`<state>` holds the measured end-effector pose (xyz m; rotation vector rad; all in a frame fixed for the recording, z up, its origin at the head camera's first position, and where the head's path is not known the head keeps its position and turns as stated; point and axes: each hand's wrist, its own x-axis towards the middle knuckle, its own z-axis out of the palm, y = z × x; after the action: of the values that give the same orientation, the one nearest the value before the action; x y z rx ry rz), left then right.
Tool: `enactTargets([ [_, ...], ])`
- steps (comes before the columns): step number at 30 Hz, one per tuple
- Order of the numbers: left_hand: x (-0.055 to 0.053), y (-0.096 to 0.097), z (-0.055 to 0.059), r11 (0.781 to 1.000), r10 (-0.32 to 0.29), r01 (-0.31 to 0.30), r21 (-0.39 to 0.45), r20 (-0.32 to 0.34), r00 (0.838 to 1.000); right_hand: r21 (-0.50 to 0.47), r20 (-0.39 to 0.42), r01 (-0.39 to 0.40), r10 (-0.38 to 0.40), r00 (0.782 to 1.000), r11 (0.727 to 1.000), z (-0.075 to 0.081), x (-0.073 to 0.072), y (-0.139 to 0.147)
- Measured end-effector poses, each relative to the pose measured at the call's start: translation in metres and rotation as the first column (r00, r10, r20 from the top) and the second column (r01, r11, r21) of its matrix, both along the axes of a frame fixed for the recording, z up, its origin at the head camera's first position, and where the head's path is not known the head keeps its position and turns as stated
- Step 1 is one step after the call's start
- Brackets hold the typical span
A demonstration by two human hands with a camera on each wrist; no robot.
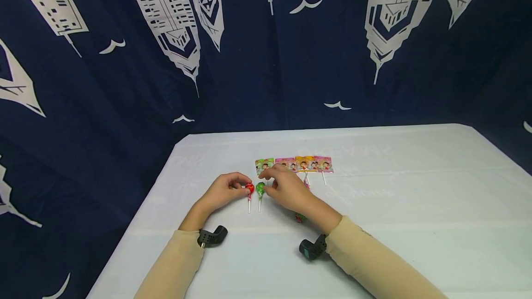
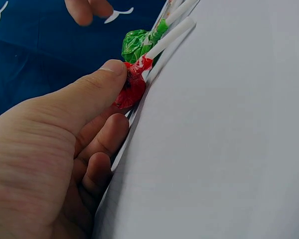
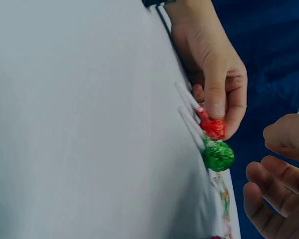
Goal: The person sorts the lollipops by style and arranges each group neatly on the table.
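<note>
My left hand (image 1: 222, 193) pinches the round head of a red-wrapped lollipop (image 1: 250, 188) between thumb and fingers, its white stick pointing toward me. Just to its right lies a green-wrapped lollipop (image 1: 260, 189), stick parallel to the red one's. Close beside the green head is my right hand (image 1: 287, 190). In the right wrist view, this right hand (image 3: 284, 179) has its thumb and fingers apart with nothing between them, a little away from the green lollipop (image 3: 219, 156). The left wrist view shows the left thumb resting on the red wrapper (image 2: 132, 92).
Behind the hands, flat-packet lollipops line up in a row: a green packet (image 1: 262, 164), an orange packet (image 1: 305, 162) and pink ones (image 1: 323, 164). A red-and-green wrapped lollipop (image 1: 299, 218) is partly hidden by the right forearm. All lie on a white-covered table (image 1: 415, 197).
</note>
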<state>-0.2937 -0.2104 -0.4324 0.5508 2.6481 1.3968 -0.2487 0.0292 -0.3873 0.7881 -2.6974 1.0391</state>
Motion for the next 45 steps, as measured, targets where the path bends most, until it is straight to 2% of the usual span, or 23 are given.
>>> enactTargets([
  [3,0.000,0.000,-0.001,1.000,-0.002,0.002,-0.003,0.000,1.000,-0.007,-0.034,0.006,-0.007,0.999,1.000,0.004,0.007,0.005],
  [7,0.000,0.001,-0.001,1.000,0.006,-0.006,-0.011,-0.003,1.000,-0.030,-0.125,0.002,-0.006,0.992,1.000,0.007,0.016,0.016],
  [13,0.000,0.001,0.000,0.999,0.019,-0.019,-0.031,-0.015,1.000,-0.157,-0.238,-0.032,-0.007,0.971,0.987,0.008,0.022,0.036],
  [19,0.001,0.000,0.000,0.999,0.023,-0.023,-0.028,-0.006,1.000,-0.281,-0.290,-0.001,-0.084,0.953,0.960,0.007,0.020,0.056],
  [26,0.000,-0.001,-0.001,1.000,0.021,-0.021,-0.022,-0.010,1.000,-0.361,-0.238,0.071,-0.166,0.957,0.930,0.006,0.012,0.072],
  [37,-0.001,0.000,-0.003,0.999,0.027,-0.027,-0.024,0.005,1.000,-0.306,-0.093,0.165,-0.202,0.975,0.938,-0.005,0.000,0.084],
  [45,-0.002,-0.001,-0.004,1.000,0.027,-0.027,-0.015,-0.001,1.000,-0.274,0.082,0.198,-0.182,0.980,0.941,-0.010,-0.005,0.092],
])
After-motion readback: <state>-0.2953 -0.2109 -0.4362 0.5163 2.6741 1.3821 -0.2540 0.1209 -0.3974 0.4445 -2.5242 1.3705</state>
